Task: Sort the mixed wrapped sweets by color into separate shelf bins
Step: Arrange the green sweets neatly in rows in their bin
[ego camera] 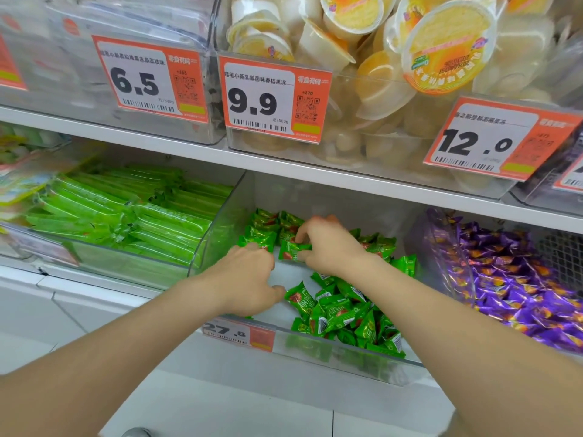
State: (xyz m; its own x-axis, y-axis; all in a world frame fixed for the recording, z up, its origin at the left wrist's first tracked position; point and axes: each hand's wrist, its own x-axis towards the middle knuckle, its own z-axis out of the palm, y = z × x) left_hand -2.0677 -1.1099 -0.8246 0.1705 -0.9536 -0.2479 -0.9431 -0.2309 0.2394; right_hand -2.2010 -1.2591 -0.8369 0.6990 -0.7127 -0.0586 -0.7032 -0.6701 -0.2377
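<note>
Both hands (249, 279) among green sweets (340, 313)

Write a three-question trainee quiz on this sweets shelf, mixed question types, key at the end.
1. True or false: both hands are inside the bin of green sweets.
2. Which colour fills the bin just right of it? A) red B) purple C) yellow
3. Fill in: the price tag on the jelly cup bin above reads ____.

Key:
1. True: the left hand and right hand both reach in, and the right hand pinches a green sweet.
2. B, the purple sweets.
3. 9.9
</note>
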